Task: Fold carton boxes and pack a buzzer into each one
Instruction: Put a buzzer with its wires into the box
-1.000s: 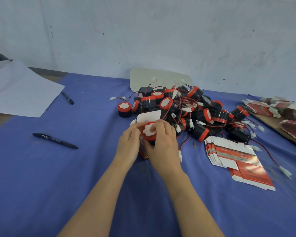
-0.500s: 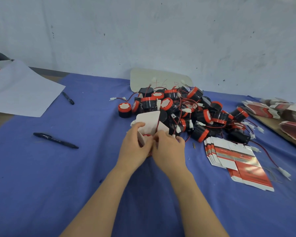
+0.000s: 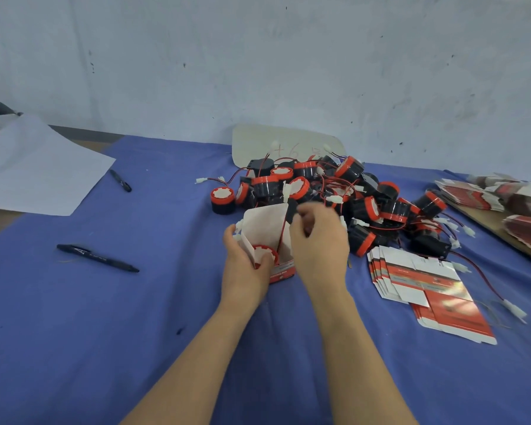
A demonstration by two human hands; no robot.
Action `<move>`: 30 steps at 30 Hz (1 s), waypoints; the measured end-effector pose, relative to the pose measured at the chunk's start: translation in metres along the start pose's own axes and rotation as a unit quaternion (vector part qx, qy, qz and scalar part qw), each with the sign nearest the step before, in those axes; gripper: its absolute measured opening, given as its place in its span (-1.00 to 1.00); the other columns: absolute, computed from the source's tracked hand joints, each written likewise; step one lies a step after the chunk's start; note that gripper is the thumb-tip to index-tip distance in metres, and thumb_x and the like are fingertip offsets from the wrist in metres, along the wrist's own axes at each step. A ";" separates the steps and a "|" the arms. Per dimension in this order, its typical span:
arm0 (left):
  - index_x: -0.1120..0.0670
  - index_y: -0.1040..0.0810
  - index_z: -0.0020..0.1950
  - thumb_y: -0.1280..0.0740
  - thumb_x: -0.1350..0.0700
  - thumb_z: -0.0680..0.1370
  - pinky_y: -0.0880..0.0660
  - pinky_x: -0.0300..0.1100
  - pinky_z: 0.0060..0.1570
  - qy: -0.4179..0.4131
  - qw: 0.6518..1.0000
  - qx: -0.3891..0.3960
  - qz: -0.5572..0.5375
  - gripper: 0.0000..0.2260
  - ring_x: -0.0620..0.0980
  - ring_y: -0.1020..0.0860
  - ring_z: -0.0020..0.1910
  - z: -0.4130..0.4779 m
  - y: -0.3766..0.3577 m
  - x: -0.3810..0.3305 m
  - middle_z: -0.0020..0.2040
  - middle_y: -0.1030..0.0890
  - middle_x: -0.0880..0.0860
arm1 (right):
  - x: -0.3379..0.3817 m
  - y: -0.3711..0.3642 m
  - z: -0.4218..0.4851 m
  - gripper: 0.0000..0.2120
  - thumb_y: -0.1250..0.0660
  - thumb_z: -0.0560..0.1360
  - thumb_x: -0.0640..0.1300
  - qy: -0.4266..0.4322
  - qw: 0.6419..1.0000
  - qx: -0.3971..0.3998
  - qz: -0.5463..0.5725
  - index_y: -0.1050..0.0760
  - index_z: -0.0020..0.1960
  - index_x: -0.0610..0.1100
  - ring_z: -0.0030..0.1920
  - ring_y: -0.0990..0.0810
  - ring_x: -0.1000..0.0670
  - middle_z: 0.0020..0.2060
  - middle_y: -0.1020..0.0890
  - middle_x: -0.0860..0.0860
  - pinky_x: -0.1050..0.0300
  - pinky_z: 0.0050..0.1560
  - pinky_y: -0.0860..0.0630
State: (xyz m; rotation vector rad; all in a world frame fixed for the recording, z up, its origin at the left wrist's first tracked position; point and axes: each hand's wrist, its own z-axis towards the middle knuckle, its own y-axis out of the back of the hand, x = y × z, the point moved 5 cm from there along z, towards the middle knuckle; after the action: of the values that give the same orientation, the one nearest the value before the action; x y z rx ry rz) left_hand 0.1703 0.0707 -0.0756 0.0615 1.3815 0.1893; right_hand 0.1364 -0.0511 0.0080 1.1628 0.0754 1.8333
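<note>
Buzzer, round, black body with red rim and white toothed face (image 3: 265, 255): seated face-up inside a small red-and-white carton box (image 3: 281, 269), which stands upright on the blue table cloth (image 3: 105, 317) with its mouth open to the top. The white top flap (image 3: 265, 222) is raised at the far side. A thin red lead (image 3: 281, 237) runs from the buzzer up and out of the mouth, slanting to the far right.
Left hand (image 3: 246, 271): wrapped round the near-left side of the box, thumb at the rim just beside the buzzer face.
Right hand (image 3: 318, 240): just right of the box, fingers curled, tips apparently pinching the lead's upper end; blur hides the exact grip.
Judgement: buzzer in, lead still out. The right hand, nearer the lead, must bring it down and leftward into the mouth before the flap can close toward the person.
Near by: heap of loose buzzers (image 3: 365, 204) beyond; stack of flat cartons (image 3: 411, 277) to the right
</note>
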 end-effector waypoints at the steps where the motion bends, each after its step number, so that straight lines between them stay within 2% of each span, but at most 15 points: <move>1: -0.03 -0.09 0.40 -0.29 0.16 0.56 -0.37 -0.45 -0.43 -0.001 1.000 -0.003 0.001 -0.49 -0.11 -0.54 -0.14 -0.001 0.000 0.000 0.13 -0.51 0.01 | 0.003 0.001 0.009 -0.73 -0.26 0.54 -0.12 0.004 1.000 -0.001 0.018 -0.49 0.24 -0.06 0.10 -0.51 -0.07 0.05 -0.56 0.01 -0.03 0.10 -0.47; 3: -0.07 -0.14 0.25 -0.29 0.15 0.55 -0.42 -0.37 -0.38 -0.015 1.000 -0.019 0.005 -0.59 -0.04 -0.55 -0.06 -0.003 0.002 -0.004 0.22 -0.45 0.04 | 0.009 -0.009 0.027 -0.54 -0.26 0.56 -0.08 0.003 0.997 0.071 0.041 -0.31 0.45 -0.01 0.26 -0.43 -0.10 0.27 -0.50 -0.02 -0.05 0.26 -0.41; 4: -0.09 -0.13 0.19 -0.30 0.15 0.55 -0.47 -0.30 -0.35 -0.029 0.999 -0.026 0.012 -0.61 -0.02 -0.55 -0.04 -0.005 0.002 -0.006 0.26 -0.41 0.04 | 0.012 -0.017 0.033 -0.51 -0.24 0.58 -0.07 -0.001 0.993 0.112 0.041 -0.25 0.48 0.02 0.27 -0.43 -0.12 0.27 -0.51 -0.03 -0.07 0.28 -0.39; 6: -0.11 -0.14 0.14 -0.31 0.15 0.54 -0.57 -0.12 -0.25 -0.065 0.997 -0.033 0.031 -0.62 -0.03 -0.53 0.00 -0.009 0.004 -0.012 0.34 -0.32 0.01 | 0.014 -0.028 0.039 -0.58 -0.21 0.59 -0.08 -0.009 0.986 0.159 0.041 -0.30 0.44 0.01 0.11 -0.51 -0.10 0.07 -0.60 -0.04 0.02 0.17 -0.44; 8: -0.09 -0.18 0.10 -0.32 0.18 0.53 -0.58 -0.03 -0.15 -0.106 0.992 -0.037 0.060 -0.65 -0.16 -0.46 0.01 -0.011 0.006 -0.018 0.37 -0.25 -0.01 | 0.009 -0.026 0.043 -0.76 -0.21 0.60 -0.10 -0.027 0.990 0.119 0.065 -0.49 0.23 -0.09 -0.06 -0.54 -0.03 -0.10 -0.61 -0.03 0.14 -0.07 -0.43; 10: -0.05 -0.25 0.15 -0.31 0.20 0.54 -0.54 -0.10 -0.13 -0.137 0.985 -0.029 0.097 -0.69 -0.30 -0.36 -0.02 -0.012 0.006 -0.019 0.41 -0.19 -0.02 | -0.002 -0.015 0.041 -0.79 -0.20 0.60 -0.07 -0.050 0.995 0.043 0.076 -0.51 -0.03 -0.20 -0.22 -0.48 -0.02 -0.22 -0.58 -0.06 0.14 -0.26 -0.36; 13: -0.07 -0.21 0.43 -0.27 0.18 0.57 -0.53 -0.17 -0.09 -0.140 0.981 -0.015 0.137 -0.53 -0.17 -0.37 0.08 -0.010 0.004 -0.017 0.45 -0.10 -0.10 | -0.017 0.002 0.033 -0.66 -0.22 0.60 0.00 -0.051 0.998 -0.023 0.034 -0.45 -0.19 -0.25 -0.30 -0.38 -0.02 -0.29 -0.51 -0.10 0.10 -0.35 -0.26; 16: -0.15 -0.14 0.48 -0.25 0.14 0.56 -0.57 -0.08 -0.06 -0.126 0.982 0.002 0.142 -0.45 -0.10 -0.41 0.07 -0.008 0.003 -0.017 0.45 -0.09 -0.15 | -0.018 0.007 0.022 -0.71 -0.26 0.58 0.02 -0.033 0.998 -0.014 0.042 -0.46 -0.21 -0.15 -0.37 -0.40 0.08 -0.39 -0.48 0.03 0.26 -0.37 -0.27; 18: -0.18 -0.11 0.49 -0.27 0.11 0.55 -0.56 -0.03 -0.01 -0.115 0.982 0.012 0.146 -0.42 -0.02 -0.44 0.16 -0.006 0.004 -0.016 0.47 -0.11 -0.13 | -0.010 0.005 0.016 -0.83 -0.29 0.57 -0.06 -0.001 0.997 0.009 0.078 -0.48 -0.17 -0.09 -0.37 -0.45 0.18 -0.41 -0.48 0.13 0.42 -0.36 -0.32; 20: -0.19 -0.08 0.50 -0.29 0.08 0.54 -0.54 -0.01 0.03 -0.116 0.980 0.027 0.160 -0.39 0.01 -0.41 0.24 -0.006 0.003 -0.015 0.47 -0.18 -0.09 | -0.002 0.000 0.017 -0.92 -0.28 0.57 -0.12 0.022 0.995 0.038 0.087 -0.52 -0.09 -0.06 -0.35 -0.47 0.26 -0.38 -0.50 0.16 0.50 -0.32 -0.34; 23: -0.18 -0.07 0.51 -0.30 0.09 0.53 -0.53 -0.01 0.05 -0.121 0.980 0.044 0.151 -0.37 0.00 -0.43 0.22 -0.004 0.000 -0.014 0.39 -0.31 -0.07 | 0.011 -0.003 0.025 -0.89 -0.27 0.58 -0.14 0.041 0.992 0.081 0.085 -0.55 -0.03 -0.14 -0.40 -0.43 0.16 -0.37 -0.51 0.11 0.46 -0.35 -0.33; 27: -0.18 -0.05 0.53 -0.29 0.11 0.53 -0.54 -0.06 0.06 -0.104 0.984 0.049 0.136 -0.34 -0.01 -0.43 0.25 0.001 -0.001 -0.011 0.37 -0.37 -0.03 | 0.027 -0.006 0.020 -0.96 -0.31 0.51 -0.15 0.081 0.974 0.192 0.085 -0.52 -0.11 -0.08 -0.46 -0.39 0.16 -0.40 -0.54 0.03 0.34 -0.41 -0.36; 30: -0.18 0.01 0.55 -0.30 0.13 0.52 -0.47 -0.30 -0.14 -0.086 0.988 0.052 0.121 -0.29 -0.07 -0.47 0.11 0.003 -0.002 -0.007 0.34 -0.40 -0.01 | 0.015 -0.003 0.007 -0.93 -0.31 0.50 -0.12 0.045 0.956 0.291 0.012 -0.58 -0.10 -0.02 -0.36 -0.49 0.21 -0.30 -0.59 0.10 0.41 -0.36 -0.39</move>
State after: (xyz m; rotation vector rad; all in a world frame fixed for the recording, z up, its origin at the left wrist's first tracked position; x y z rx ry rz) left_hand 0.1726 0.0678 -0.0684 0.3257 1.2078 0.3075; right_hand 0.1417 -0.0415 0.0205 1.4755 0.6949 1.9454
